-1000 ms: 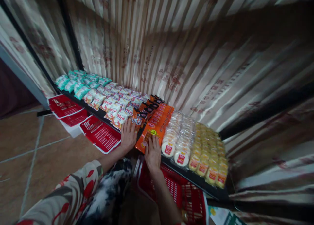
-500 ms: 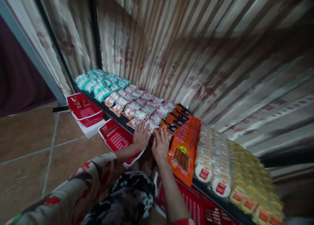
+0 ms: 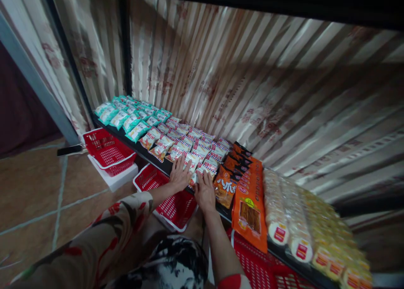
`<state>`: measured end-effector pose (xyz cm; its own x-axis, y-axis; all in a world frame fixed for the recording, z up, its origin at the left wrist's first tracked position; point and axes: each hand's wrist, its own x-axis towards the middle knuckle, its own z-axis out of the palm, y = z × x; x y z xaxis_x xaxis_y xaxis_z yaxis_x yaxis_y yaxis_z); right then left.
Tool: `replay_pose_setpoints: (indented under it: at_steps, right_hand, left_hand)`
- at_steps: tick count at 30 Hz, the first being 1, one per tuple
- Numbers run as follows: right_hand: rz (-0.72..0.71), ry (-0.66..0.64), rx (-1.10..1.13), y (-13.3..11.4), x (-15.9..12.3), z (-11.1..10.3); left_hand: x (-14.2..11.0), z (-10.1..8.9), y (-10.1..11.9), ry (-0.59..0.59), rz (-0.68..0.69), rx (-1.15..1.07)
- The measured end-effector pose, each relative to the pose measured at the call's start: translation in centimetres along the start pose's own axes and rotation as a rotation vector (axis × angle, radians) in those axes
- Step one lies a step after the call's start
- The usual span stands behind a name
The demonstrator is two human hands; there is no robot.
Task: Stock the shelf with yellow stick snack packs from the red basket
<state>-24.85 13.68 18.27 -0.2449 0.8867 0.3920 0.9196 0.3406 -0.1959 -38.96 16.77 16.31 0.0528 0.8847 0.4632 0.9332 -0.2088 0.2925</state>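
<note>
Rows of small white-and-red snack packets (image 3: 162, 147) lie along the middle of a dark shelf. My left hand (image 3: 179, 174) rests on the front packets with its fingers spread. Just to its right, my right hand (image 3: 205, 193) lays its outstretched fingers on the neighbouring front packet, beside the orange-and-black snack bags (image 3: 226, 186). Neither hand is wrapped round a packet. Teal snack packets (image 3: 131, 121) fill the shelf's left end. Right of the orange-and-black bags lies a large orange bag (image 3: 251, 205) with a picture of brown strips.
Clear-wrapped stacks of round white crackers (image 3: 277, 213) and yellow-packed rows (image 3: 331, 234) occupy the right. Red baskets (image 3: 109, 148) stand below the shelf, one on a white block (image 3: 115, 177). A pleated curtain (image 3: 202, 70) hangs behind. A dark phone-like object (image 3: 69, 150) lies on the tiles.
The view has tilted up a little and shifted left, so the shelf sits lower and further right. My right hand has moved left off the orange bags' edge, uncovering an orange-and-black bag.
</note>
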Motion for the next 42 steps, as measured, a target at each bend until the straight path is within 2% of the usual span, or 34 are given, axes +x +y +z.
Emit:
replay_pose_setpoints:
  at_steps: [3,6,12,17,22,26,31,34,37,39,42]
  right_hand:
    - [0.016,0.084,-0.032,-0.1,-0.3,0.7]
    - [0.114,0.175,-0.044,-0.5,-1.1,1.6]
    - [0.184,0.234,0.015,-2.2,-2.8,3.3]
    - [0.172,0.312,0.009,-3.6,-3.8,3.0]
    - [0.158,0.253,0.007,-5.4,-4.5,2.2]
    - [0.156,0.195,0.067,-8.4,-2.5,2.8]
    - [0.149,0.17,0.11,-12.4,2.6,5.6]
    - [0.2,0.132,0.049,-14.0,5.2,6.9]
    - [0.204,0.05,-0.078,-14.9,6.7,7.2]
    - [0.191,-0.018,-0.145,-15.3,7.3,7.2]
    - [0.22,-0.078,-0.199,-15.2,7.7,7.5]
  left_hand:
    - [0.3,0.2,-0.4,0.005,0.012,-0.014]
    - [0.1,-0.1,-1.1,0.027,0.014,-0.038]
    - [-1.8,-1.1,-4.0,0.011,0.062,-0.059]
    - [-2.9,-2.5,-6.8,-0.064,0.099,-0.05]
    - [-4.5,-4.7,-8.7,-0.12,0.098,-0.089]
    - [-4.9,-6.9,-10.6,-0.154,0.096,-0.117]
    - [-3.3,-8.3,-15.0,-0.228,0.096,-0.132]
    - [-2.5,-8.6,-18.4,-0.227,0.132,-0.174]
    - [-2.2,-8.5,-21.2,-0.23,0.164,-0.196]
    - [-2.1,-8.2,-22.2,-0.268,0.194,-0.205]
    - [-1.5,-7.6,-22.2,-0.349,0.222,-0.226]
